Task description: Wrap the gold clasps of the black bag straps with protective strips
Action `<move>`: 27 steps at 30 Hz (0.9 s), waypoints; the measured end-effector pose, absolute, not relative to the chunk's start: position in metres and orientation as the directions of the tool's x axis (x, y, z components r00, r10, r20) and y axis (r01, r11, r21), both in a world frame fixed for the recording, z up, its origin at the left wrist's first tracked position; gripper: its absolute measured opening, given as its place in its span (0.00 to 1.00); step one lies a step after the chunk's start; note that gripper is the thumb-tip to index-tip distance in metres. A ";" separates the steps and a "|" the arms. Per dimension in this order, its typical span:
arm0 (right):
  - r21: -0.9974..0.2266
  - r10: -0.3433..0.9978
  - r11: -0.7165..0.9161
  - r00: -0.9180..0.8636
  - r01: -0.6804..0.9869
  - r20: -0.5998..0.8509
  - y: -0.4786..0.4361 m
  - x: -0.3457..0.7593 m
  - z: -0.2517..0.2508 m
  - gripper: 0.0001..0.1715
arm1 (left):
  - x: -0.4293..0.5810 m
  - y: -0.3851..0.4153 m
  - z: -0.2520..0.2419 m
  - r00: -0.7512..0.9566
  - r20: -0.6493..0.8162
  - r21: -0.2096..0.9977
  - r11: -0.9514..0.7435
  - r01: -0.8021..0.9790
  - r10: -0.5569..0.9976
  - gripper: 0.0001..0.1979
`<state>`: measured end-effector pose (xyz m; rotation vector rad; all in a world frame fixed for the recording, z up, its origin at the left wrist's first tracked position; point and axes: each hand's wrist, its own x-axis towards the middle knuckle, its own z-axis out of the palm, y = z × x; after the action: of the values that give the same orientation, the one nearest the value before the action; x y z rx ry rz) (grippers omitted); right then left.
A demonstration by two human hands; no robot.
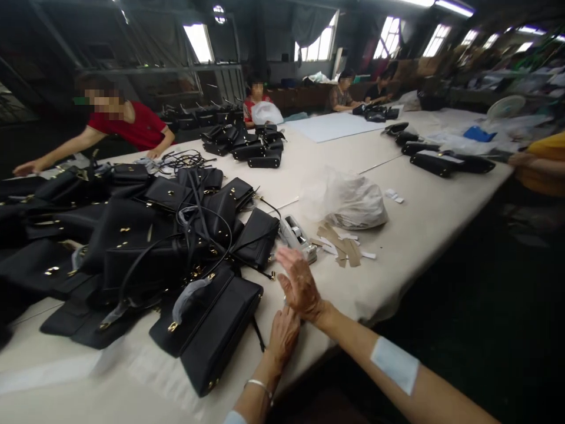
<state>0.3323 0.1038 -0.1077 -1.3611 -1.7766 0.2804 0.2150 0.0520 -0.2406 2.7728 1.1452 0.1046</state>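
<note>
No text, number or brand can be read. Left of the left hand point(285, 333), black bags point(223, 330) carry gold fittings point(125, 229), perhaps lettered but too small to tell.

Bags point(220, 330): smooth, leather-like, matt with faint sheen. Clasps point(173, 327): glossy, gold-toned metal. Desk point(424, 229): matt cover, cloth or paper, unclear which. Sack point(359, 203): thin, crinkled, translucent plastic. Strips point(352, 252): matt card. Bangle point(258, 384): shiny, silvery metal.
</note>
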 end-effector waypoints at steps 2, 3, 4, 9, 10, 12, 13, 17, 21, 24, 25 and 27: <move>-0.691 0.921 0.302 -0.015 0.656 0.389 0.098 0.335 -0.168 0.26 | 0.212 0.051 -0.249 0.708 0.070 0.125 -0.710 0.693 0.703 0.25; -0.706 0.935 0.266 0.003 0.656 0.355 0.095 0.337 -0.193 0.24 | 0.211 0.052 -0.253 0.707 0.120 0.102 -0.717 0.690 0.697 0.25; -0.720 0.944 0.235 0.023 0.653 0.329 0.093 0.338 -0.213 0.24 | 0.210 0.052 -0.256 0.703 0.166 0.083 -0.720 0.689 0.692 0.26; -0.778 0.965 0.240 -0.054 0.580 0.258 0.096 0.351 -0.235 0.22 | 0.207 0.058 -0.254 0.683 0.238 0.133 -0.719 0.682 0.691 0.22; -0.789 0.966 0.243 -0.071 0.564 0.247 0.097 0.359 -0.230 0.21 | 0.207 0.059 -0.252 0.666 0.238 0.162 -0.705 0.691 0.707 0.21; -0.801 0.972 0.225 -0.075 0.554 0.221 0.098 0.388 -0.218 0.16 | 0.208 0.060 -0.248 0.622 0.235 0.231 -0.664 0.711 0.747 0.18; -0.802 0.978 0.197 -0.051 0.564 0.204 0.099 0.409 -0.212 0.15 | 0.209 0.061 -0.247 0.601 0.230 0.266 -0.643 0.718 0.766 0.16; -0.749 0.967 -0.063 0.225 0.660 0.117 0.115 0.515 -0.199 0.13 | 0.211 0.061 -0.251 0.551 0.201 0.347 -0.585 0.733 0.810 0.13; -0.628 0.920 -0.324 0.390 0.708 -0.035 0.146 0.590 -0.206 0.06 | 0.212 0.060 -0.261 0.552 0.199 0.334 -0.585 0.739 0.810 0.13; -0.543 0.904 -0.414 0.397 0.730 -0.156 0.163 0.604 -0.216 0.11 | 0.211 0.059 -0.267 0.532 0.223 0.324 -0.577 0.749 0.816 0.13; -0.524 0.898 -0.435 0.396 0.732 -0.193 0.165 0.605 -0.219 0.11 | 0.211 0.058 -0.269 0.525 0.220 0.324 -0.569 0.756 0.822 0.12; -0.502 0.881 -0.474 0.397 0.724 -0.259 0.167 0.605 -0.223 0.12 | 0.210 0.057 -0.270 0.524 0.194 0.334 -0.558 0.760 0.829 0.11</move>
<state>0.6052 0.1667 -0.2226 -2.3505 -1.3987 0.7171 0.2104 0.0573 -0.2699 2.5559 1.3518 0.4929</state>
